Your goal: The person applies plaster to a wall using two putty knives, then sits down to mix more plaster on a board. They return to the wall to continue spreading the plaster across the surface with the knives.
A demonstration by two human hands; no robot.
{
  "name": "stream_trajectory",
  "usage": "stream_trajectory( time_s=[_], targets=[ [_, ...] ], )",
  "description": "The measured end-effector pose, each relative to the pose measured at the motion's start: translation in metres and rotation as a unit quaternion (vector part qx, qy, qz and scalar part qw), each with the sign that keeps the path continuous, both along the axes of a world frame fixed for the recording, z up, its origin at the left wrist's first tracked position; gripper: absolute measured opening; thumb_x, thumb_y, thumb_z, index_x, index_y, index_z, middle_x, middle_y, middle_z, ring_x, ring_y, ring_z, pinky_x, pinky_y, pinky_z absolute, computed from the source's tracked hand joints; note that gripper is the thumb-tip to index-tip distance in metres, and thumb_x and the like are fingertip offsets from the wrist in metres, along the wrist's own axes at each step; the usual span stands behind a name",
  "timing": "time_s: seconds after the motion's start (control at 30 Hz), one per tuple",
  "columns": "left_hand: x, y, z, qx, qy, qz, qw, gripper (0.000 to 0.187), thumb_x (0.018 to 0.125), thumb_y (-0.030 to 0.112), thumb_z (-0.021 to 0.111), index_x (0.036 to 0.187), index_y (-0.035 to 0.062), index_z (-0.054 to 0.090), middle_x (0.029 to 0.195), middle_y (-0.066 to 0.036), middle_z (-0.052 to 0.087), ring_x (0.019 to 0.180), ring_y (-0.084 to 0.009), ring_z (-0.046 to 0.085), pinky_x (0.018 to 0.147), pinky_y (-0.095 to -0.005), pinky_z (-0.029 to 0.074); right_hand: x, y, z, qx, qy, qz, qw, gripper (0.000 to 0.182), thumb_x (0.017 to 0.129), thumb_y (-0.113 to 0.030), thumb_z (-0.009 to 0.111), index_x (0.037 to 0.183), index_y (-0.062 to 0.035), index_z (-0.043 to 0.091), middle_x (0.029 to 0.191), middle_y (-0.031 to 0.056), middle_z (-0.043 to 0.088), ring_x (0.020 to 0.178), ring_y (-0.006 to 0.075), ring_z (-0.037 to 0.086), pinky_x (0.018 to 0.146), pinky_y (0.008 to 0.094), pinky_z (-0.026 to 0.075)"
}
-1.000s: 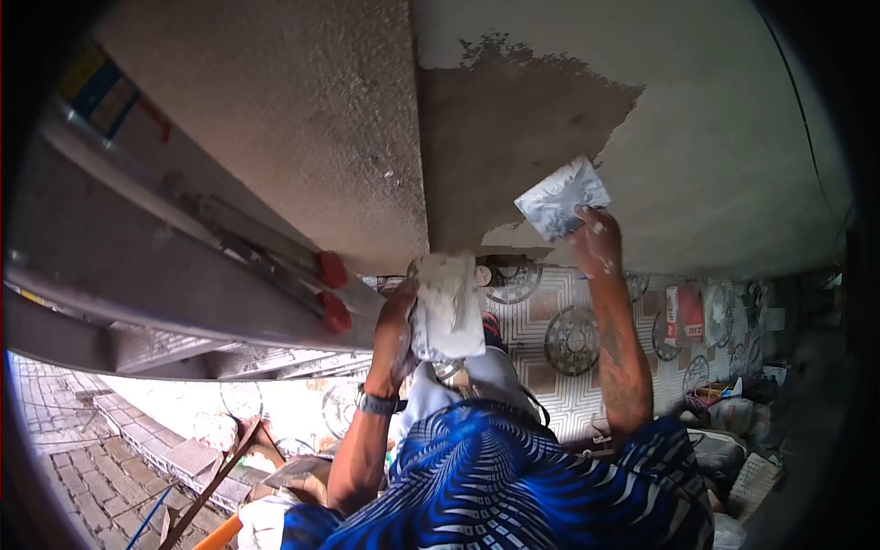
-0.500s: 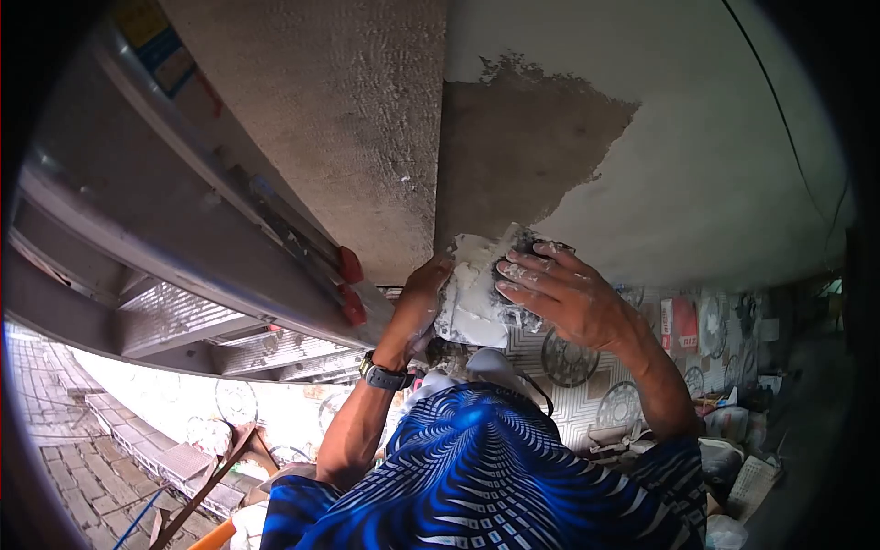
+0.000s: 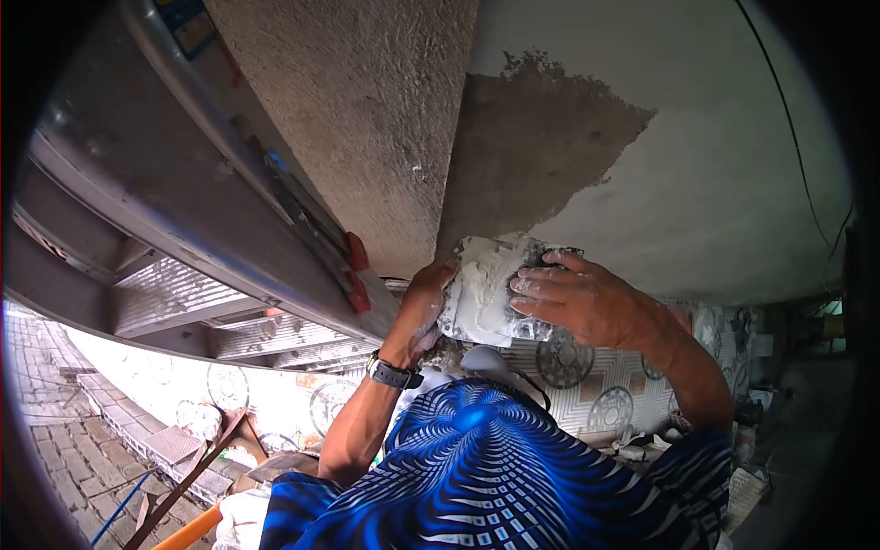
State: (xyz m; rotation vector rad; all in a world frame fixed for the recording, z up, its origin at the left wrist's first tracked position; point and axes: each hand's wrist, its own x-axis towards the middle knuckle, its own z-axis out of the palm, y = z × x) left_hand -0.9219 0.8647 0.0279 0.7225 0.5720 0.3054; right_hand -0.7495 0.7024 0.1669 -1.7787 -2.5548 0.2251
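In front of my chest, my left hand [image 3: 423, 307] grips the left edge of a flat plate [image 3: 472, 321] loaded with wet white putty [image 3: 484, 275]. My right hand [image 3: 600, 301] is closed over a wide putty scraper [image 3: 532, 255], its fingers bent across the dark, smeared blade. The scraper rests against the putty on the plate; its handle is hidden. White smears cover the right fingers. Above both hands is a surface with a smooth white coat [image 3: 697, 165] around a bare grey-brown patch [image 3: 541, 137].
A metal ladder [image 3: 183, 206] with ribbed steps and red end pieces [image 3: 356, 270] stands close on my left. Rough concrete [image 3: 357, 110] borders the coated surface. A black cable [image 3: 784, 101] hangs at right. Brick paving [image 3: 82, 440] lies below left.
The right hand and scraper have shifted slightly right and down, and the putty on the plate looks more spread. The left hand keeps its grip. The whole view has turned a little.
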Motion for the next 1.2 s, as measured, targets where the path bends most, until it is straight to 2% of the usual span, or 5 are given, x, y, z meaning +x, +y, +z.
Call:
stream_trajectory(
  time_s=[0.5, 0.7, 0.9, 1.03, 1.2],
  targets=[
    [0.019, -0.016, -0.031, -0.015, -0.028, -0.008, 0.999, 0.031, 0.098, 0.019, 0.046, 0.115, -0.0032, 0.058, 0.103, -0.011, 0.064, 0.091, -0.0186, 0.064, 0.081, -0.0308, 0.052, 0.031, 0.004, 0.016, -0.082, 0.031, 0.063, 0.994, 0.049, 0.073, -0.009, 0.070, 0.121, -0.0120, 0.060, 0.116, 0.0075, 0.061, 0.111, 0.0221, 0.057, 0.103, 0.0373, 0.039],
    [0.044, -0.015, -0.051, 0.020, 0.032, 0.013, 0.999, 0.034, 0.096, 0.014, 0.038, 0.121, -0.0033, 0.052, 0.111, -0.013, 0.063, 0.098, -0.0197, 0.064, 0.087, -0.0316, 0.053, 0.067, 0.008, 0.025, -0.225, 0.038, -0.045, 0.973, 0.045, 0.075, -0.003, 0.065, 0.119, -0.0124, 0.063, 0.114, 0.0116, 0.065, 0.110, 0.0286, 0.060, 0.096, 0.0404, 0.046],
    [0.027, -0.003, -0.030, -0.007, 0.017, 0.062, 0.998, 0.033, 0.099, 0.018, 0.039, 0.119, -0.0030, 0.055, 0.106, -0.010, 0.064, 0.090, -0.0174, 0.065, 0.082, -0.0310, 0.052, 0.132, 0.001, -0.029, -0.266, 0.267, -0.276, 0.884, 0.029, 0.085, -0.015, 0.066, 0.111, -0.0030, 0.065, 0.097, 0.0149, 0.068, 0.091, 0.0242, 0.066, 0.080, 0.0377, 0.049],
    [-0.007, -0.001, -0.059, -0.004, 0.053, 0.087, 0.995, 0.034, 0.099, 0.017, 0.042, 0.124, -0.0035, 0.053, 0.111, -0.010, 0.063, 0.097, -0.0151, 0.062, 0.086, -0.0295, 0.049, 0.153, -0.025, -0.137, -0.245, 0.604, -0.421, 0.631, 0.036, 0.082, -0.015, 0.070, 0.113, 0.0009, 0.062, 0.103, 0.0117, 0.068, 0.094, 0.0226, 0.064, 0.084, 0.0366, 0.048],
    [-0.016, -0.011, -0.068, -0.053, 0.058, 0.123, 0.989, 0.039, 0.098, 0.016, 0.044, 0.130, -0.0052, 0.049, 0.123, -0.010, 0.059, 0.111, -0.0175, 0.056, 0.097, -0.0296, 0.042, 0.124, -0.021, -0.287, -0.059, 0.900, -0.302, 0.308, 0.050, 0.081, -0.009, 0.069, 0.126, 0.0028, 0.051, 0.120, 0.0129, 0.062, 0.116, 0.0272, 0.057, 0.106, 0.0436, 0.041]
  ],
)
